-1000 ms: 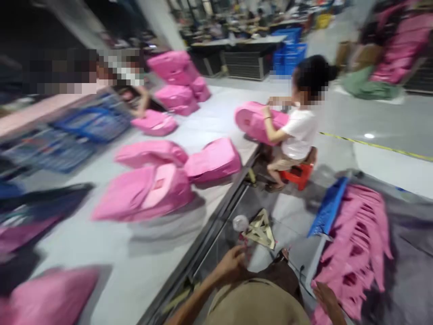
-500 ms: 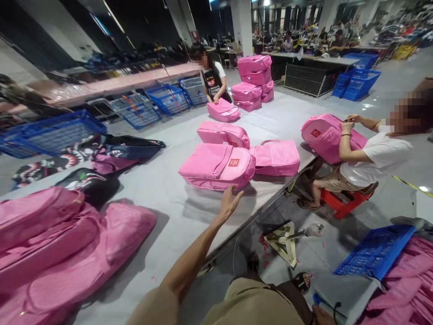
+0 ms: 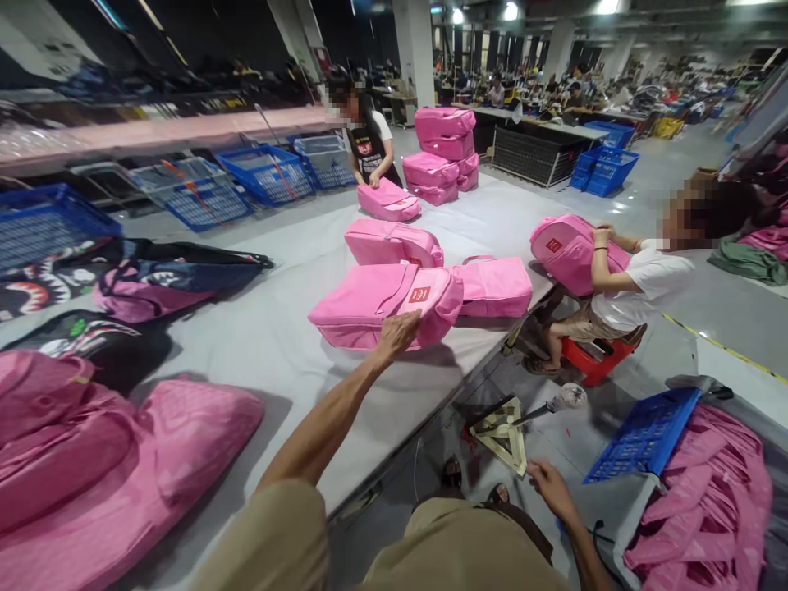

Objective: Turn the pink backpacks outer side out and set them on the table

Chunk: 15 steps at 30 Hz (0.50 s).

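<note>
On the table's near side lies a plump pink backpack (image 3: 363,300) with a red label. My left hand (image 3: 400,332) grips its near lower side, the fingers bent against the fabric. Low at the right, away from the table, hangs my right hand (image 3: 551,484); its fingers are loosely curled and I see nothing in them. A second pink backpack (image 3: 394,242) lies just behind the first. Another pink bag (image 3: 496,287) touches its right end.
Limp pink bags (image 3: 123,468) cover the near left table, beside dark patterned bags (image 3: 178,275). Two people handle pink backpacks, one across the table, one seated at right. Pink backpacks are stacked (image 3: 443,148) behind. A triangular metal stand (image 3: 501,435) and a blue basket (image 3: 646,435) stand on the floor.
My left hand has moved onto the backpack's near side, and the bag has tilted slightly. My right hand has risen into fuller view. The camera view has turned right.
</note>
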### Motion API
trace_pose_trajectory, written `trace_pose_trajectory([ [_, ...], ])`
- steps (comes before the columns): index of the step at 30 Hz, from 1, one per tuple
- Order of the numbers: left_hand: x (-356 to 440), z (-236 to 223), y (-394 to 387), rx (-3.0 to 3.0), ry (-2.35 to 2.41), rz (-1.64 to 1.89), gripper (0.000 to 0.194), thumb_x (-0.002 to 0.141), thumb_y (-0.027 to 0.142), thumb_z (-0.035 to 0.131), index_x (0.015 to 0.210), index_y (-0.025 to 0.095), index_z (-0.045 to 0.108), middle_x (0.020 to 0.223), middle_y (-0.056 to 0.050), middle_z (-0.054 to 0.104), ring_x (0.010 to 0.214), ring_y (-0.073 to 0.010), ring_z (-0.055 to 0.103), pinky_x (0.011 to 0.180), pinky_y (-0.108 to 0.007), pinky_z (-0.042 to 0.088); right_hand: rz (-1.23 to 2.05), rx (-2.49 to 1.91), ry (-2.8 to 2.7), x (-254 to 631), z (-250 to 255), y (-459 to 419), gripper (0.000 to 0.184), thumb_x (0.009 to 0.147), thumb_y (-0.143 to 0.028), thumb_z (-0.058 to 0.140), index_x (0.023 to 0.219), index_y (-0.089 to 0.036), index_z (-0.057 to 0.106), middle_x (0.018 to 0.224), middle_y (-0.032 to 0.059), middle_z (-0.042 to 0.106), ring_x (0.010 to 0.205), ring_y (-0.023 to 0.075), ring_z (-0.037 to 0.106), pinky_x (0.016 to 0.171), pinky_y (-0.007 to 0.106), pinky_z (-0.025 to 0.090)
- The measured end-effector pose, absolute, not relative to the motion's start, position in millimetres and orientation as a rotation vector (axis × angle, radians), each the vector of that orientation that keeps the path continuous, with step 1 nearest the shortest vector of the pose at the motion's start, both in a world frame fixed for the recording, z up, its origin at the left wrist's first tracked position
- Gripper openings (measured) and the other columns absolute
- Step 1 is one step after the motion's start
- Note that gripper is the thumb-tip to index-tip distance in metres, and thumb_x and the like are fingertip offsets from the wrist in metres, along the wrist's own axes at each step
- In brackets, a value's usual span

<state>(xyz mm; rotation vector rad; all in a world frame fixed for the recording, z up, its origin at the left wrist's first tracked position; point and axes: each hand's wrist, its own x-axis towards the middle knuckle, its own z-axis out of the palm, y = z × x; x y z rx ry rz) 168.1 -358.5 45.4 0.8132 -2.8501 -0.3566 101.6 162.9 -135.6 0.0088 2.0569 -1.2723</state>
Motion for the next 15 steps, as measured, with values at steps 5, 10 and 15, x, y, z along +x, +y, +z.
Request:
trace_pose_trajectory([
  [5, 254, 103, -277, 0.686, -2.484, -0.333, 0.049, 0.115, 0.043, 0.05, 0.149, 0.019, 0.074, 0.13, -0.016, 0.083, 0.11, -0.0328, 0.077, 0.088, -0.037, 0.051, -1.463, -0.386, 1.786, 79, -34, 52, 0.088, 0.078, -0.083, 0.081, 0.143, -0.025, 0.075, 0.138, 0.0167, 0.08, 0.121, 0.0372, 0.078, 0.107, 0.054, 0.064],
  [10, 322, 94, -164, 1.056, -2.036, -0.431, 0.053, 0.107, 0.054, 0.065, 0.068, 0.019, 0.069, 0.057, 0.001, 0.05, 0.056, -0.015, 0.043, 0.063, -0.032, 0.035, -1.618, -0.914, 1.386, 100, 61, -37, 0.085, 0.102, -0.079, 0.069, 0.169, -0.028, 0.056, 0.168, 0.0131, 0.064, 0.153, 0.0302, 0.062, 0.133, 0.049, 0.047],
  [15, 353, 41, -94, 1.415, -1.732, -0.977, 0.049, 0.096, 0.062, 0.063, 0.082, 0.018, 0.078, 0.064, -0.001, 0.058, 0.065, -0.0194, 0.051, 0.065, -0.032, 0.043, -1.33, -1.072, 1.569, 146, 75, -65, 0.088, 0.101, -0.089, 0.058, 0.152, -0.019, 0.069, 0.148, 0.0153, 0.076, 0.137, 0.0354, 0.069, 0.126, 0.051, 0.05],
])
